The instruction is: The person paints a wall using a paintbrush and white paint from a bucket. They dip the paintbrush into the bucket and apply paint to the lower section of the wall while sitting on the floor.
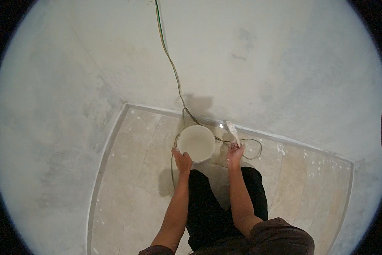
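Note:
A round white bucket (196, 143) with pale contents sits low in front of my knees, seen from above. My left hand (182, 159) grips its near left side, the thumb at the rim and the fingers around the outer wall. To the right of the bucket, my right hand (235, 152) holds a paintbrush (232, 131) by its handle. The brush is coated in whitish paint and points away from me, towards the foot of the wall. White specks mark my right hand and wrist.
A green and yellowish cable (177, 78) hangs down the patchy pale wall (210, 57) and runs behind the bucket. Its thin loop (260, 148) lies right of my right hand. Paint spots dot the tile floor (130, 159). Dark skirting (293, 140) borders the walls.

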A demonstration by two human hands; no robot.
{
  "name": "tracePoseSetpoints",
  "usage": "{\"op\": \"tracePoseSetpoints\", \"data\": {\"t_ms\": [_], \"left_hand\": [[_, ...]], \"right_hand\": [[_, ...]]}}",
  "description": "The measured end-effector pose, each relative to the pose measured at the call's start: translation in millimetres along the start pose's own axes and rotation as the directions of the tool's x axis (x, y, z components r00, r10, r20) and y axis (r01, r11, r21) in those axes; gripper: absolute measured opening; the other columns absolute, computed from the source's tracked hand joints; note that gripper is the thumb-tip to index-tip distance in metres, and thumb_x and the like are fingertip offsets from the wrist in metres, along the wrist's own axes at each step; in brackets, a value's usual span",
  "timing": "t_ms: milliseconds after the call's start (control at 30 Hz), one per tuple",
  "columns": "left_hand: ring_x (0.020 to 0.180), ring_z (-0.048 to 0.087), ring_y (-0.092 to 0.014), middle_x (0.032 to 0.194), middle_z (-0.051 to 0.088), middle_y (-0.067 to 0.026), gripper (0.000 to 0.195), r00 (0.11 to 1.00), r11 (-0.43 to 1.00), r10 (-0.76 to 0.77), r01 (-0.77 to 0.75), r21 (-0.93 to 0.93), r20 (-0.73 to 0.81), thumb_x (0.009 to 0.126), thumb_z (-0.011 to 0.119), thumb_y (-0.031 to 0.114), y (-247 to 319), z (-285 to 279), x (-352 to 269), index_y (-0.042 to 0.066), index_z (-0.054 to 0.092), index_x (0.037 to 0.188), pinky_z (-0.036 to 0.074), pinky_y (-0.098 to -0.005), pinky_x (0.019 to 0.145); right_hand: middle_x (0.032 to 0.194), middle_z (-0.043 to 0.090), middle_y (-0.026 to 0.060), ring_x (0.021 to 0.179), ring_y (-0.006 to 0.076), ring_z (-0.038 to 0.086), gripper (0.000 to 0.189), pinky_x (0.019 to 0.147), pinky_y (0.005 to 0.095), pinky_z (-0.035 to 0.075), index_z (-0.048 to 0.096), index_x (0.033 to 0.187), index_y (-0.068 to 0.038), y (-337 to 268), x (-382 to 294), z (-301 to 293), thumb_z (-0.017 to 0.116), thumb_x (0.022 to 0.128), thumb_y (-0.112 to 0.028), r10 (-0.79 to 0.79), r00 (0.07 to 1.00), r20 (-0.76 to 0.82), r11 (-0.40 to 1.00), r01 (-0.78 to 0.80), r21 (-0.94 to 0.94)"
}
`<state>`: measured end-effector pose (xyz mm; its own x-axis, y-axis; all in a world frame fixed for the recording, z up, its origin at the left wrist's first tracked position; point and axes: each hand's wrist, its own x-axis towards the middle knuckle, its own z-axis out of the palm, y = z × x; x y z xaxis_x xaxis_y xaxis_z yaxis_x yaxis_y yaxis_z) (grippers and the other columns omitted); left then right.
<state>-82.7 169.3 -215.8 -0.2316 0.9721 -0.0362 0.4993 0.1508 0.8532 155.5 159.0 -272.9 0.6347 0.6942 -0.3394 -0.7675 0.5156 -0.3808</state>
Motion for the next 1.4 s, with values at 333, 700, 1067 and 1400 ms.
{"op": "tracePoseSetpoints", "data": {"t_ms": [333,700,1067,1400], "left_hand": [[0.144,0.027,-0.042,0.155,0.023,-0.0316,0.071,0.999,0.996,-0.041,0.043,0.080,-0.034,0.088,0.048,0.015,-16,3,5,-0.010,0.020,0.149,0.026,-0.0459,0.118],[0.127,0.043,-0.046,0.134,0.044,-0.0288,0.059,0.952,0.984,0.152,-0.122,0.129,-0.266,0.078,0.048,-0.001,-21,8,3,-0.005,0.038,0.136,0.034,-0.0493,0.109],[0.126,0.045,-0.045,0.132,0.046,-0.0284,0.061,0.984,0.999,0.040,-0.039,0.013,-0.173,0.078,0.048,-0.001,2,2,-2,-0.006,0.037,0.137,0.036,-0.0472,0.108],[0.121,0.050,-0.044,0.125,0.049,-0.0259,0.060,0.977,0.997,0.069,-0.072,-0.010,-0.201,0.076,0.048,-0.003,1,8,1,-0.004,0.040,0.135,0.039,-0.0476,0.104]], "right_hand": [[0.112,0.068,0.0044,0.101,0.0206,0.064,0.036,0.084,0.0361,0.054,0.059,0.122,-0.010,-23,-7,-6,0.042,0.101,-0.035,0.351,0.934,0.061,0.934,-0.354,0.053],[0.125,0.060,0.0052,0.094,0.0179,0.055,0.040,0.076,0.0320,0.050,0.057,0.125,-0.014,4,2,-5,0.043,0.103,-0.045,0.339,0.939,0.059,0.897,-0.304,-0.322],[0.101,0.066,0.0028,0.074,0.0172,0.060,0.036,0.074,0.0337,0.053,0.064,0.113,-0.010,33,8,2,0.054,0.100,-0.042,0.483,0.872,-0.078,0.868,-0.489,-0.089],[0.078,0.059,0.0061,0.065,0.0157,0.053,0.034,0.058,0.0343,0.047,0.065,0.103,-0.004,28,43,2,0.052,0.101,-0.035,0.328,0.945,0.010,0.455,-0.149,-0.878]]}}
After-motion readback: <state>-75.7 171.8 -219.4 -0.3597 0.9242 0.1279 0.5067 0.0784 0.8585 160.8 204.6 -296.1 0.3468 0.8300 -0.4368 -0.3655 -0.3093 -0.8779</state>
